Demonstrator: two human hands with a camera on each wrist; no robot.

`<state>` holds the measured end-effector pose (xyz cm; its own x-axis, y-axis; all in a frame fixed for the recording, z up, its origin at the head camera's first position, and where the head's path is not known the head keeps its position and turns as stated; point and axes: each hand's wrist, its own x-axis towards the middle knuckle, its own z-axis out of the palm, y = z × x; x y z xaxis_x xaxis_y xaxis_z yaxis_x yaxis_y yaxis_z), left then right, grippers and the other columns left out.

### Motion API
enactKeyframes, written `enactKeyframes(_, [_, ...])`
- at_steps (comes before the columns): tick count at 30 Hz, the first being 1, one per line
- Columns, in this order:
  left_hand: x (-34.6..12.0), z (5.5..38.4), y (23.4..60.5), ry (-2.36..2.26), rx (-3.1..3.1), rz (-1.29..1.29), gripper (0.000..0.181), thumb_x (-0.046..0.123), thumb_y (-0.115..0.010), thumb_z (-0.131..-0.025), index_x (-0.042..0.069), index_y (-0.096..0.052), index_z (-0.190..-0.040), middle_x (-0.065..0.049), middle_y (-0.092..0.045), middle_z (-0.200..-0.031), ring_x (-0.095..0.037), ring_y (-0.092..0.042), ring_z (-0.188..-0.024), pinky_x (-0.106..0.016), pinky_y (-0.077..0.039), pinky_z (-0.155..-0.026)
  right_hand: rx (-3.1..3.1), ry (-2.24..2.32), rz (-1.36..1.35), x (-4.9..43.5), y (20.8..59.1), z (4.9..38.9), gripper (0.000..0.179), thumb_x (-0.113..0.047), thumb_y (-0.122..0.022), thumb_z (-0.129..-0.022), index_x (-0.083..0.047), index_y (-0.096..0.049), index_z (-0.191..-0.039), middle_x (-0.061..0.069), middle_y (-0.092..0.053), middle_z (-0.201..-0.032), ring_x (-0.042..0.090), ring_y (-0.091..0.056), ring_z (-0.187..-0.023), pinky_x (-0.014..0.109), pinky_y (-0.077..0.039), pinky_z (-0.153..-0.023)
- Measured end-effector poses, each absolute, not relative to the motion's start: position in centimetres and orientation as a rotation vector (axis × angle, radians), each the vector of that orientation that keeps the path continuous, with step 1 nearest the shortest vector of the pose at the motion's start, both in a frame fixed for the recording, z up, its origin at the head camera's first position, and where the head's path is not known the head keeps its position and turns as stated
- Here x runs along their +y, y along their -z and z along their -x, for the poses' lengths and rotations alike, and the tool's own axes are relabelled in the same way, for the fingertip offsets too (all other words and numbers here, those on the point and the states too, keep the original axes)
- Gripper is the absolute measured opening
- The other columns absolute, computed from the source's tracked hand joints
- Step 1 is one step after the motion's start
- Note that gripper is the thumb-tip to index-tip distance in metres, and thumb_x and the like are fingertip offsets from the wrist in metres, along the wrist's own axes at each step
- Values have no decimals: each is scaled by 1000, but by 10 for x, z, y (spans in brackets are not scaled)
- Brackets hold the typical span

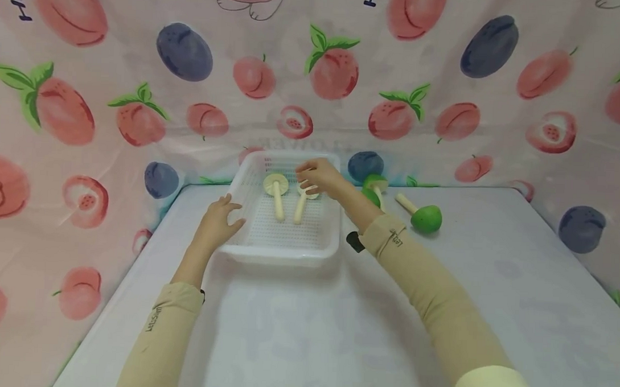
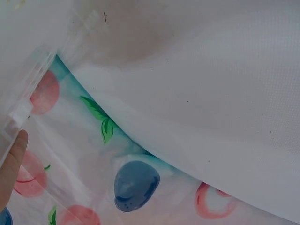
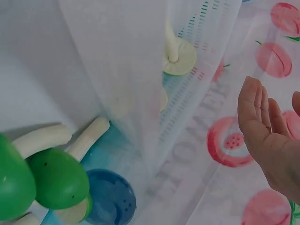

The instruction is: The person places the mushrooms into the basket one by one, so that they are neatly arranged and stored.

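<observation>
In the head view a white plastic basket [image 1: 282, 253] holds two toy mushrooms with pale undersides facing up, the left mushroom [image 1: 278, 201] in plain sight and the right mushroom [image 1: 300, 207] partly covered by a hand. That is my right hand [image 1: 321, 177], which hovers over the basket's far right part with loosely bent fingers and nothing in them. My left hand [image 1: 219, 221] is at the basket's left rim, fingers spread; one finger [image 2: 13, 164] lies close to the basket's edge in the left wrist view. In the right wrist view the right hand [image 3: 272, 136] is also empty.
Right of the basket lies a green-capped toy mushroom [image 1: 427, 217]. More green mushrooms [image 3: 58, 178] lie against the basket's right side, partly behind my right forearm in the head view. A fruit-print cloth [image 1: 293, 73] hangs behind the white table [image 1: 285, 329].
</observation>
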<state>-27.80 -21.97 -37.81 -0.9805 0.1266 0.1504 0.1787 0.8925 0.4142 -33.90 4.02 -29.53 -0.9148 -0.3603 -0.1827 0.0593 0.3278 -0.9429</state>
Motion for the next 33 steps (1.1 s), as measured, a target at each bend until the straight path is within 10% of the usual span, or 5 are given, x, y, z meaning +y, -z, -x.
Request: enactKeyframes(33, [-222,277,378,622,-2942,262,45,19,-59,-90,-5,-52,-127,-31,-29,-148,-49,-25,-136,-60,-25,-110,2409,1590,53,177,327,343,45,-11,-47,-97,8,-39,-137,25,-48,-128,37,-54,-114,45,-45,-102])
